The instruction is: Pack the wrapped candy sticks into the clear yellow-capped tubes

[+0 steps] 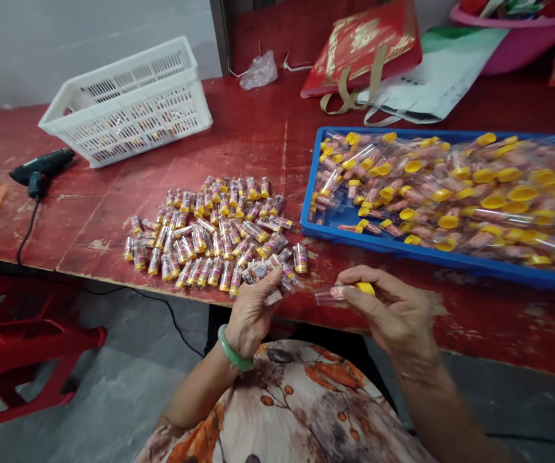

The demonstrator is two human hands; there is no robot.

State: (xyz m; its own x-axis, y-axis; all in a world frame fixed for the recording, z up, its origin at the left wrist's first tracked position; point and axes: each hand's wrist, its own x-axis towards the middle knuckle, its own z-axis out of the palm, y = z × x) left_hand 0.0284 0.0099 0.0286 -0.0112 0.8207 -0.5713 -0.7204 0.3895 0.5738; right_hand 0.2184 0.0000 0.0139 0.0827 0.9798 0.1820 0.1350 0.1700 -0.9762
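Note:
My left hand (253,315), with a green bangle at the wrist, pinches a small stack of printed clear film pieces (256,272) at the table's front edge. Between the thumb and fingers of my right hand (393,308) is a clear tube (330,294) with a yellow cap, its clear end pointing left. Many small wrapped tubes with yellow ends (200,239) lie in a pile just beyond my left hand. To the right, a blue tray (310,193) holds many unwrapped clear tubes with yellow caps and pink contents.
A white slotted basket (132,106) stands at the back left, near a black heat gun (40,170) with a cord. Red bag (364,48), white bag (431,80) and pink basin (513,38) are at the back right. A red stool (26,341) stands lower left.

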